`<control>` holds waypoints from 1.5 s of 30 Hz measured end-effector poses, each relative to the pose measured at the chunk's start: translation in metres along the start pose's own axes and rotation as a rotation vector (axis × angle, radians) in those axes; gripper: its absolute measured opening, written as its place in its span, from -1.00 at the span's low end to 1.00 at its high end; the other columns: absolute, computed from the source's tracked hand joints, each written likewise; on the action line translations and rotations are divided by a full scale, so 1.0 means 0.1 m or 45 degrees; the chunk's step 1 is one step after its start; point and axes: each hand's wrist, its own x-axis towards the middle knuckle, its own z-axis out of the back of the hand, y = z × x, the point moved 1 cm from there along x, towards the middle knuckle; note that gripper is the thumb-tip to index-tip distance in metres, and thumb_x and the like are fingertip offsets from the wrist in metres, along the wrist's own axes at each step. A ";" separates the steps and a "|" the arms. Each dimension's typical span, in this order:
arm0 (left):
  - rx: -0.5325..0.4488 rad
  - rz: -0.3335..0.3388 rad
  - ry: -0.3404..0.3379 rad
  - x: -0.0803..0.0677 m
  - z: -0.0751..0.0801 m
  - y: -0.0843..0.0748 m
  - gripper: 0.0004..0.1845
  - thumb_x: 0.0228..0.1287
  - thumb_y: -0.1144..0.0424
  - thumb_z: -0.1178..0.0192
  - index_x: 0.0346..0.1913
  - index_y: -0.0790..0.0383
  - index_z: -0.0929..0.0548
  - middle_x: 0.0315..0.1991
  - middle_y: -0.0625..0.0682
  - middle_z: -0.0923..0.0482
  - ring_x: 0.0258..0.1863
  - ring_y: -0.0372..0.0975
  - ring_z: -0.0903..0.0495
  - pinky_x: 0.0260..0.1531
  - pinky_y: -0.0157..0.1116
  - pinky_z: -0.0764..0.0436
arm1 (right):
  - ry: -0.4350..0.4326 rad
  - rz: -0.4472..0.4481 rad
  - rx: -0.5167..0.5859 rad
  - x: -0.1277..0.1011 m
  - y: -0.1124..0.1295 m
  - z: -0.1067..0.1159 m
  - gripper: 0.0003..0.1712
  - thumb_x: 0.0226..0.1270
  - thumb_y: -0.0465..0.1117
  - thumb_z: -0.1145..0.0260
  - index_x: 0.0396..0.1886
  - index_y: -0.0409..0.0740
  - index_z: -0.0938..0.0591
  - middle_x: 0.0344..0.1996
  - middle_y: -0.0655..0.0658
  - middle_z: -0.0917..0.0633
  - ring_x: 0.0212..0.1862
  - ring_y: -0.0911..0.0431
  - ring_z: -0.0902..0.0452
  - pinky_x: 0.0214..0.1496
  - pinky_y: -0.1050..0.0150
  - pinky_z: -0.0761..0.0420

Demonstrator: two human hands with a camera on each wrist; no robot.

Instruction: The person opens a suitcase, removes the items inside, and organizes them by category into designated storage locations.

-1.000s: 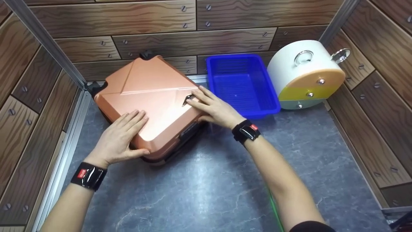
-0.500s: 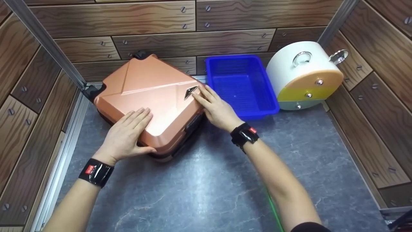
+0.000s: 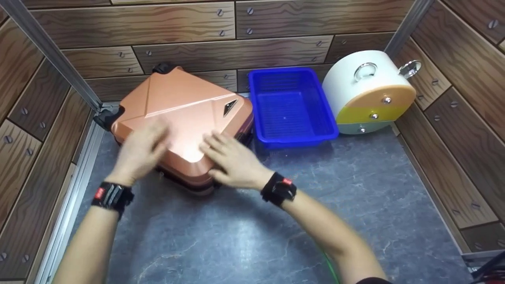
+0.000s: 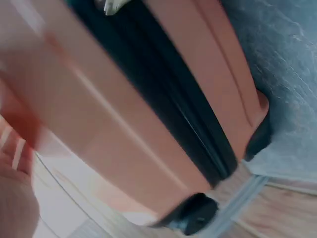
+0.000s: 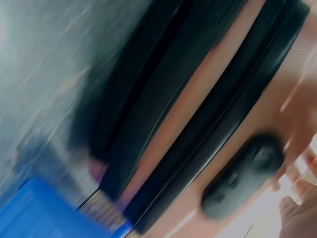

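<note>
A copper-coloured hard-shell suitcase [image 3: 193, 88] lies flat on the floor at the left, its wheels toward the far left corner. My left hand [image 3: 138, 152] is blurred by motion over the suitcase's near left edge, fingers extended toward the lid. At the near corner, my right hand [image 3: 232, 159] has its fingers spread on the lid and its thumb lower, by the side. The left wrist view shows the dark seam band [image 4: 168, 94] and a black wheel [image 4: 199, 213]. In the right wrist view, a black oval fitting [image 5: 242, 176] sits on the side beside my fingers.
Right of the suitcase stands a blue plastic bin [image 3: 294, 144]. Beyond it is a rounded white drum-shaped drawer box [image 3: 343, 75] with coloured drawer fronts and silver knobs. Wood-patterned walls [image 3: 189, 23] enclose the grey marbled floor [image 3: 244, 236]. A green cord [image 3: 331, 268] lies under the right arm.
The suitcase has turned slightly counterclockwise. My right hand has slid from near the triangular badge left to the near corner. My left hand first moved right, then back left along its edge.
</note>
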 end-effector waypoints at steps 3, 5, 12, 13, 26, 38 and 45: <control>-0.041 0.236 -0.066 0.13 0.10 0.31 -0.34 0.60 -0.08 0.04 0.55 0.23 -0.26 0.61 0.20 -0.02 0.56 0.17 -0.03 0.52 0.17 0.12 | -0.030 0.071 -0.031 0.02 0.15 -0.05 -0.08 0.52 0.36 0.01 0.68 0.06 -0.01 0.65 -0.14 0.09 0.64 -0.06 0.35 0.62 -0.03 0.27; -0.040 0.384 -0.058 0.17 0.17 0.53 -0.23 0.60 -0.19 0.14 0.60 0.27 -0.13 0.64 0.24 0.18 0.60 0.18 0.19 0.51 0.15 0.34 | -0.054 0.084 -0.039 0.03 0.22 -0.08 -0.06 0.48 0.40 -0.04 0.68 0.14 -0.04 0.65 -0.16 0.08 0.64 -0.11 0.34 0.61 -0.08 0.28; -0.063 0.625 0.104 0.17 0.26 0.97 -0.01 0.52 -0.39 0.33 0.61 0.42 0.08 0.59 0.46 0.25 0.58 0.26 0.38 0.47 0.21 0.43 | -0.116 0.046 -0.064 0.05 0.34 -0.15 -0.03 0.39 0.37 -0.23 0.66 0.26 -0.11 0.63 -0.23 0.00 0.63 -0.21 0.30 0.59 -0.18 0.28; -0.067 0.624 0.102 0.18 0.26 0.97 0.00 0.52 -0.38 0.32 0.60 0.45 0.05 0.57 0.49 0.18 0.58 0.26 0.35 0.49 0.21 0.38 | -0.127 0.044 -0.076 0.05 0.35 -0.15 -0.04 0.39 0.35 -0.25 0.66 0.26 -0.12 0.63 -0.23 -0.02 0.63 -0.21 0.28 0.59 -0.19 0.27; 0.027 0.637 0.033 0.02 0.30 0.83 0.05 0.51 -0.41 0.33 0.51 0.60 -0.11 0.48 0.57 -0.05 0.54 0.33 0.11 0.48 0.27 0.14 | -0.100 0.064 -0.024 0.03 0.07 -0.09 -0.09 0.41 0.14 -0.35 0.64 0.18 -0.17 0.64 -0.19 0.03 0.63 -0.16 0.31 0.60 -0.17 0.24; 0.125 0.472 0.023 -0.15 0.25 0.68 0.18 0.32 -0.49 -0.02 0.50 0.61 -0.15 0.34 0.64 -0.25 0.37 0.40 -0.21 0.42 0.26 -0.06 | 0.005 -0.149 0.187 -0.05 -0.43 0.01 -0.07 0.43 -0.11 -0.36 0.66 0.22 -0.11 0.65 -0.07 0.13 0.64 0.00 0.38 0.58 -0.09 0.01; 0.135 0.442 -0.084 -0.20 0.21 0.53 0.17 0.25 -0.50 -0.13 0.40 0.63 -0.32 0.03 0.55 -0.48 0.09 0.35 -0.43 0.17 0.26 -0.34 | -0.017 -0.216 0.213 -0.08 -0.64 0.08 -0.08 0.43 -0.22 -0.35 0.66 0.21 -0.13 0.65 -0.06 0.07 0.64 0.00 0.26 0.47 -0.07 -0.30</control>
